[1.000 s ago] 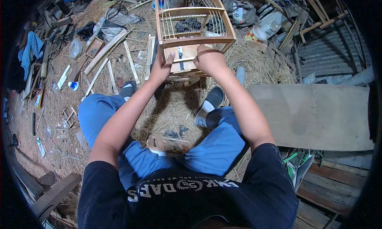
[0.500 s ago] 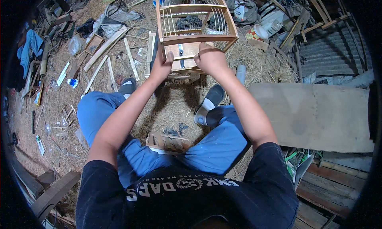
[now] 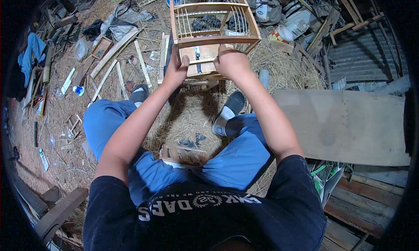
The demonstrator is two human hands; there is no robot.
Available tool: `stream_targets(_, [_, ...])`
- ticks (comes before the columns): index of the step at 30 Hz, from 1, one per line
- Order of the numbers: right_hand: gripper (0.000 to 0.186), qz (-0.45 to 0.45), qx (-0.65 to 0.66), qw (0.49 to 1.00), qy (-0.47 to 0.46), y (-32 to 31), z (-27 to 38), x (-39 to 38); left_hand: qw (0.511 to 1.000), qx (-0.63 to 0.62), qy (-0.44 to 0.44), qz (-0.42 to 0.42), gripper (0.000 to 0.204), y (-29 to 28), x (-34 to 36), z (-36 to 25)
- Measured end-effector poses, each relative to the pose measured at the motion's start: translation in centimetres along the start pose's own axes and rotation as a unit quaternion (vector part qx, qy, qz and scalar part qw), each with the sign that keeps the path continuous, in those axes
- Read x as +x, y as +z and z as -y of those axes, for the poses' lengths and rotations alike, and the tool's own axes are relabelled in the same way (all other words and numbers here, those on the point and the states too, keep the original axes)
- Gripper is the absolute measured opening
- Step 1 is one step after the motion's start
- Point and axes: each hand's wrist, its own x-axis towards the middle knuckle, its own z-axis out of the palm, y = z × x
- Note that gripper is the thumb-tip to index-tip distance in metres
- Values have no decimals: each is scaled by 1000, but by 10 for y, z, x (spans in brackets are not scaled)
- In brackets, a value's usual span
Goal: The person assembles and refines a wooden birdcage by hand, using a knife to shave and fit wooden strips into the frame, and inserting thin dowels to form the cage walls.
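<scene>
An upright wooden cage frame (image 3: 211, 39) with thin vertical rods stands at the top middle, above a pale board holding a dark-handled knife (image 3: 198, 59). My left hand (image 3: 177, 70) is closed on the cage's lower left front, thumb up beside a pale crosswise strip (image 3: 203, 62). My right hand (image 3: 233, 65) is closed at the strip's right end, below the front rail, its fingertips partly hidden. Both forearms reach up between my bent legs.
A large flat board (image 3: 345, 124) lies at right, below corrugated sheeting (image 3: 358, 59). Loose wooden strips (image 3: 144, 63) litter the straw-covered floor at left. A white bucket (image 3: 283, 35) sits behind the cage at right, a small slatted crate (image 3: 183, 153) between my legs.
The cage appears slightly higher in the view than a second ago. My right hand has shifted a little rightward and its fingers have changed position at the front rail. My left hand keeps its grip.
</scene>
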Motion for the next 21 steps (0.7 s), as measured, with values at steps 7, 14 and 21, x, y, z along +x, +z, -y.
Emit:
stream_targets(7, [36,65,-37,995,65,-12,12,8,996,26,86,-9,71,6,1,0])
stream_targets(14, [35,96,-41,988,114,-16,14,10,991,50,124,-25,80,11,9,23])
stream_targets(21, [36,102,6,990,100,-14,2,7,988,75,135,-23,79,11,8,14])
